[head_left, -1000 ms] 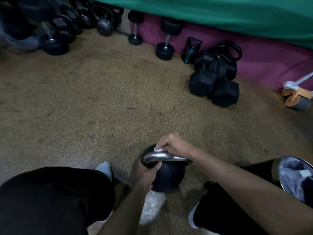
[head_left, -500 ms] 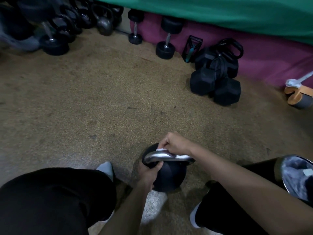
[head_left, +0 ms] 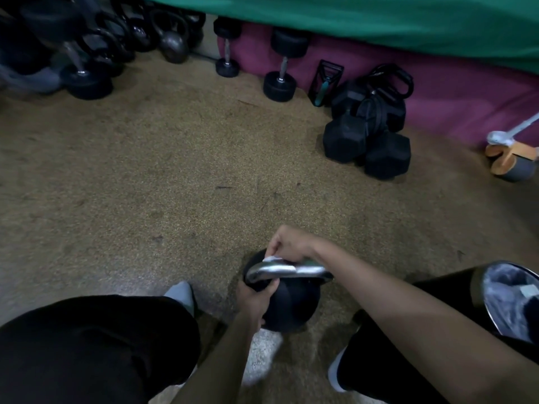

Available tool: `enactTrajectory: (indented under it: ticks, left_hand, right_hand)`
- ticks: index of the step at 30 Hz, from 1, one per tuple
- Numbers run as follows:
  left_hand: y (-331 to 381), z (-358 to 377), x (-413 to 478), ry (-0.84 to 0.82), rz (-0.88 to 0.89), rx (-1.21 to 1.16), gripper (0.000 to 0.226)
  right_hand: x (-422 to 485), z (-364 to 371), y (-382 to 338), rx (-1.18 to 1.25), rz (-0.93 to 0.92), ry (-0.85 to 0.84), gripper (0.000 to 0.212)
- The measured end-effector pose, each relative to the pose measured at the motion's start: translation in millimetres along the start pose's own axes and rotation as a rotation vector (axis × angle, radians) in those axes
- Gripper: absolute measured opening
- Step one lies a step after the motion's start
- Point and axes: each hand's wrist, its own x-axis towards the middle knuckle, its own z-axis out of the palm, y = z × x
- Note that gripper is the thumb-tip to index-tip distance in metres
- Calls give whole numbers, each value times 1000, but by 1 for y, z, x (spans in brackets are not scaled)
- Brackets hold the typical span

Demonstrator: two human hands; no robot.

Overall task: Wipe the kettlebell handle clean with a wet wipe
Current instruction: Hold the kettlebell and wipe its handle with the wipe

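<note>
While the right hand (head_left: 291,243) pinches the half-hidden wet wipe (head_left: 272,259), the left hand (head_left: 253,301) grips the kettlebell (head_left: 294,307).

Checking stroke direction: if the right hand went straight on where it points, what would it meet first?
Probably the left bend of the handle: the right hand, holding the wet wipe on it, points left along it. Beyond looks like floor.

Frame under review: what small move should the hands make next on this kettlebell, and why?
Probably slide the right hand with the wet wipe along the handle toward its left bend. The wipe sits on the bar's top, the bend shows bare chrome, and the left hand grips the kettlebell steady.
</note>
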Motion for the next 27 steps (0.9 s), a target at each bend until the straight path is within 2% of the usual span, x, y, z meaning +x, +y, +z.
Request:
enactTrajectory:
  ticks: [5, 8, 16, 22, 25, 27]
  left_hand:
    - [3, -1, -6, -4, -33, -17, 102]
    - [4, -1, -6, -5, -14, -5, 110]
    - [3, 0, -7, -7, 38, -6, 108]
    - [10, 0, -15, -4, 28, 3, 78]
    - [10, 0, -14, 7, 13, 13, 81]
    - [9, 1, -14, 4, 1, 10, 88]
  right_hand:
    - [3, -6, -7, -127, 51, -102, 30]
    - [9, -5, -17, -134, 48, -138, 25]
    - [6, -7, -18, -82, 23, -86, 17]
    - [8, 3, -34, -133, -66, -61, 15]
    - [6, 1, -35, -174, -87, -50, 25]
    - [7, -1, -38, -210, -73, -32, 21]
